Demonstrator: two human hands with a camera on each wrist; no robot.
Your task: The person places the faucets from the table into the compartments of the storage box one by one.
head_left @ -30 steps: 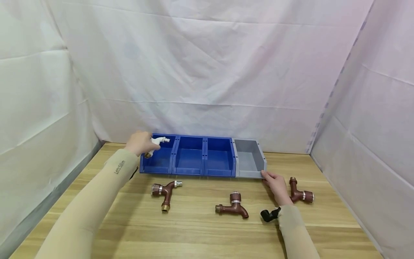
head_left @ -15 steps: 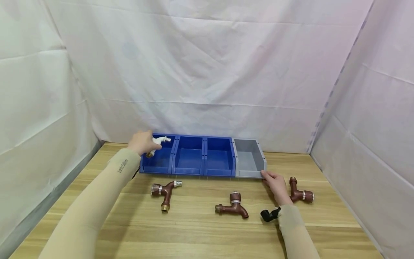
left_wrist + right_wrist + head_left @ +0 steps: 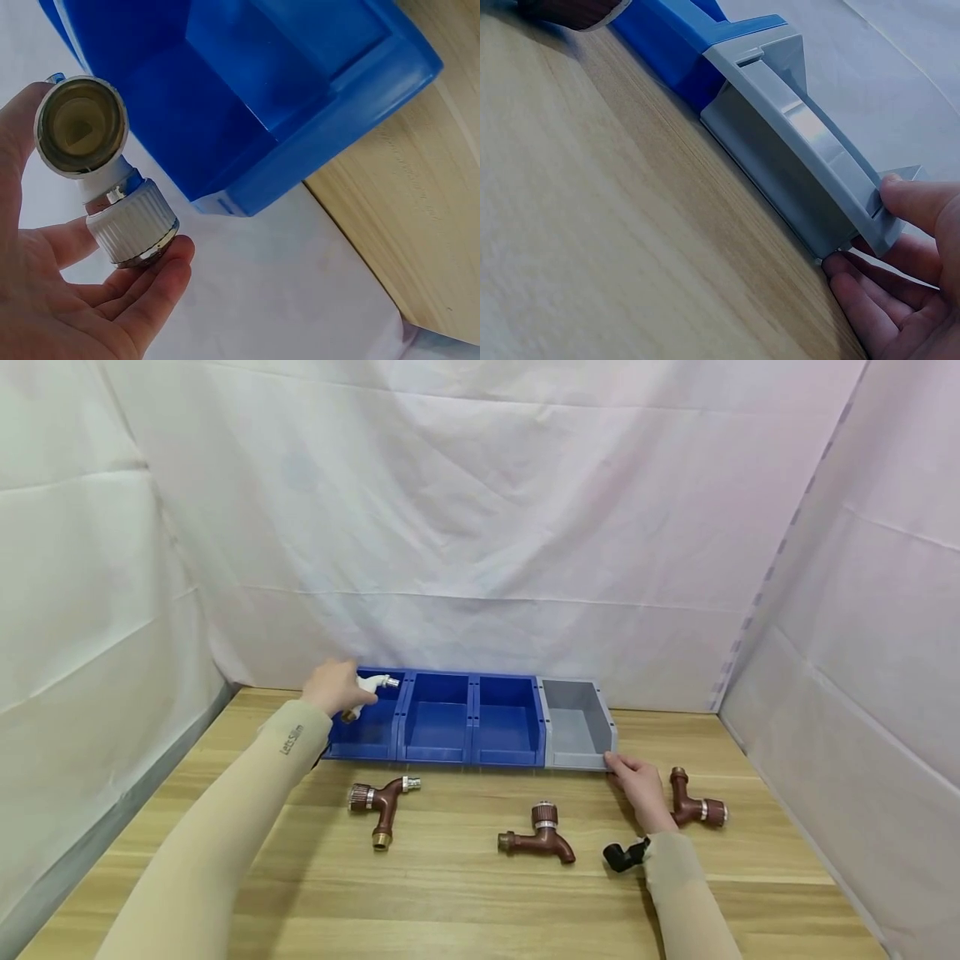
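My left hand grips a white tap above the leftmost blue bin. In the left wrist view the tap's ribbed handle rests by the fingertips, and its round brass-lined end faces the camera. My right hand pinches the front right corner of the grey bin, thumb on the rim and fingers underneath, as the right wrist view shows. That bin stands at the right end of the row, beside two more blue bins.
Brown taps lie on the wooden table: one at left, a middle tap, and a right tap partly behind my right hand. A black elbow-shaped piece shows by the right wrist. White cloth encloses the back and sides.
My left hand has shifted slightly to the right with the white tap, still over the leftmost blue bin. The right hand stays on the grey bin's corner.
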